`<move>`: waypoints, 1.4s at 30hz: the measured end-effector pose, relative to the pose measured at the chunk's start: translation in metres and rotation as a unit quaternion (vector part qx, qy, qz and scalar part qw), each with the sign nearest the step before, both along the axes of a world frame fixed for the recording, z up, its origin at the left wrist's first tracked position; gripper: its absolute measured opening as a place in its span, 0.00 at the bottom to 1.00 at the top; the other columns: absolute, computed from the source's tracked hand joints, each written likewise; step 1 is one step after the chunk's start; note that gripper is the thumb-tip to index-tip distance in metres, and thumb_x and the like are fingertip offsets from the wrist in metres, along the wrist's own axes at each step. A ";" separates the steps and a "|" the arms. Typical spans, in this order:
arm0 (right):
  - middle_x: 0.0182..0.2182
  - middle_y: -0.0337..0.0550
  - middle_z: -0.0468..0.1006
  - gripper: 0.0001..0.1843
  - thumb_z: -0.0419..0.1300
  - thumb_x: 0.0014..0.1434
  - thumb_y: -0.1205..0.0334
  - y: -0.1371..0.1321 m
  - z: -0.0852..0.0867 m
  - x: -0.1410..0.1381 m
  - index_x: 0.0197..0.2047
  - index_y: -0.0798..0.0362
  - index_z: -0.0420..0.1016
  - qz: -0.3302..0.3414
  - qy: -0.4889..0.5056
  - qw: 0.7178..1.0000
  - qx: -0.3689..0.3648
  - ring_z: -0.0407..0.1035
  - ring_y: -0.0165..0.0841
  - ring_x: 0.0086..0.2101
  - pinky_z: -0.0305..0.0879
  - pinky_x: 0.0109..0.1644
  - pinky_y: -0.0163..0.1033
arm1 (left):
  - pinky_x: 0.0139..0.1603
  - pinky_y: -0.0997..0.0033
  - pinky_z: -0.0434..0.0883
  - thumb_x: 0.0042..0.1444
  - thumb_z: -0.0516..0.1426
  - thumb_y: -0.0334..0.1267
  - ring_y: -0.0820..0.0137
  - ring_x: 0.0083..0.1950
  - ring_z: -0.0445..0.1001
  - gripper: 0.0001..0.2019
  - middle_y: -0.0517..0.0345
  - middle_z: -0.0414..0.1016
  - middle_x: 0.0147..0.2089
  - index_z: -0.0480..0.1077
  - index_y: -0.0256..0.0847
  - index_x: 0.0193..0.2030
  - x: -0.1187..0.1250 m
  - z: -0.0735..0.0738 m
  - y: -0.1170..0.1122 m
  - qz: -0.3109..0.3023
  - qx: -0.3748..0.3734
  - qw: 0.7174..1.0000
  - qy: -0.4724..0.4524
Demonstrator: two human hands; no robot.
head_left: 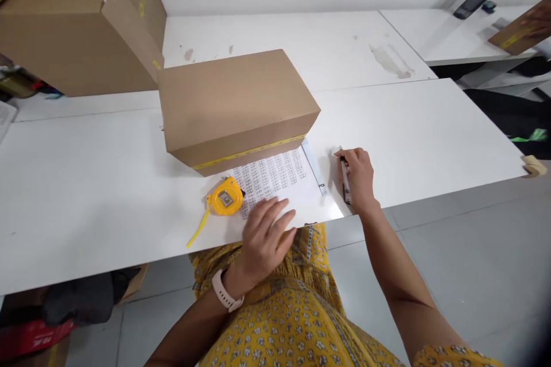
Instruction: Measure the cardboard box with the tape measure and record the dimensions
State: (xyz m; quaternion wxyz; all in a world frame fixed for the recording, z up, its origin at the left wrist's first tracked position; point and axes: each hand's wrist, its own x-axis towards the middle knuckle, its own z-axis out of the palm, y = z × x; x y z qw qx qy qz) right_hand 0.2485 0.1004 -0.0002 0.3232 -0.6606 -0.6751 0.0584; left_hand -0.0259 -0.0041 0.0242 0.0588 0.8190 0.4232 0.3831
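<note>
My right hand (360,176) has its fingers closed around a slim pen-like tool (345,186), dark and pale, at the table's front edge; its exact kind is unclear. Fingers loosely spread, my left hand (267,236) is over the near edge of a printed paper sheet (307,190) and holds nothing. Left of that hand lies a yellow tape measure (225,197) with a short length of its blade out. A closed brown cardboard box (241,100), with yellow tape along its front side, covers the far part of the sheet.
A larger open carton (81,40) stands at the back left of the white table (86,195). At the far right another person's hand (534,26) is on a brown box (514,34). Dark bags and a red item (37,339) sit below the table at left.
</note>
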 end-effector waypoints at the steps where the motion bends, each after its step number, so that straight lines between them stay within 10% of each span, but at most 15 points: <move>1: 0.40 0.48 0.72 0.16 0.50 0.64 0.69 0.002 -0.002 0.007 0.48 0.47 0.76 0.007 -0.037 0.999 -0.006 0.65 0.42 0.44 0.64 0.43 0.46 | 0.66 0.50 0.71 0.64 0.61 0.31 0.58 0.66 0.71 0.21 0.48 0.78 0.59 0.66 0.44 0.63 -0.009 0.004 0.000 0.039 0.018 0.999 -0.017; 5: 0.43 0.53 0.74 0.24 0.47 0.63 0.73 0.000 -0.008 0.016 0.56 0.49 0.75 -0.008 -0.066 0.996 0.058 0.68 0.44 0.45 0.67 0.43 0.48 | 0.67 0.37 0.66 0.61 0.64 0.39 0.45 0.69 0.66 0.27 0.37 0.69 0.66 0.64 0.40 0.65 -0.047 0.007 0.012 0.199 -0.021 0.980 0.013; 10: 0.37 0.52 0.77 0.14 0.51 0.66 0.65 -0.022 0.012 -0.028 0.47 0.49 0.77 -0.049 0.043 0.974 0.215 0.73 0.42 0.41 0.71 0.44 0.50 | 0.60 0.39 0.71 0.57 0.66 0.40 0.46 0.60 0.73 0.33 0.36 0.73 0.60 0.61 0.38 0.67 -0.067 -0.001 0.026 0.232 -0.165 0.958 -0.021; 13: 0.39 0.49 0.80 0.12 0.54 0.69 0.59 -0.042 0.037 -0.074 0.47 0.47 0.78 0.099 0.214 0.969 0.068 0.75 0.40 0.40 0.74 0.43 0.49 | 0.56 0.51 0.75 0.57 0.66 0.43 0.57 0.55 0.76 0.37 0.44 0.74 0.58 0.56 0.45 0.70 -0.062 0.012 0.021 0.153 -0.275 0.931 -0.184; 17: 0.44 0.47 0.82 0.19 0.56 0.69 0.44 -0.051 0.066 -0.118 0.51 0.47 0.80 0.285 0.428 0.818 -0.258 0.76 0.37 0.44 0.75 0.47 0.45 | 0.53 0.61 0.75 0.59 0.64 0.44 0.62 0.53 0.77 0.38 0.49 0.74 0.57 0.51 0.50 0.72 -0.056 0.044 0.011 -0.021 -0.391 0.871 -0.296; 22: 0.31 0.42 0.79 0.23 0.61 0.63 0.38 -0.043 0.085 -0.129 0.34 0.52 0.79 0.316 0.470 0.747 -0.347 0.72 0.31 0.33 0.72 0.40 0.39 | 0.49 0.63 0.74 0.57 0.64 0.42 0.63 0.49 0.77 0.35 0.51 0.75 0.54 0.55 0.51 0.68 -0.066 0.065 0.006 -0.055 -0.443 0.847 -0.288; 27: 0.21 0.33 0.70 0.21 0.70 0.56 0.42 -0.013 0.117 -0.115 0.31 0.51 0.71 0.320 0.454 0.778 -0.293 0.61 0.26 0.22 0.60 0.25 0.34 | 0.41 0.67 0.74 0.52 0.67 0.43 0.61 0.46 0.79 0.34 0.51 0.77 0.53 0.61 0.50 0.64 -0.094 0.096 0.024 -0.038 -0.435 0.842 -0.316; 33: 0.22 0.35 0.67 0.22 0.67 0.59 0.50 0.099 0.162 -0.078 0.23 0.51 0.64 0.205 0.478 0.852 -0.059 0.59 0.26 0.23 0.58 0.28 0.36 | 0.41 0.65 0.73 0.56 0.63 0.50 0.61 0.42 0.79 0.25 0.53 0.82 0.47 0.69 0.44 0.59 -0.169 0.155 0.094 0.089 -0.327 0.885 -0.319; 42: 0.21 0.37 0.64 0.19 0.63 0.57 0.52 0.164 0.120 -0.081 0.20 0.51 0.63 0.111 0.346 0.923 -0.124 0.57 0.29 0.25 0.54 0.29 0.38 | 0.37 0.71 0.74 0.61 0.58 0.51 0.67 0.38 0.78 0.20 0.54 0.83 0.42 0.76 0.36 0.50 -0.249 0.158 0.159 0.102 -0.435 0.853 -0.270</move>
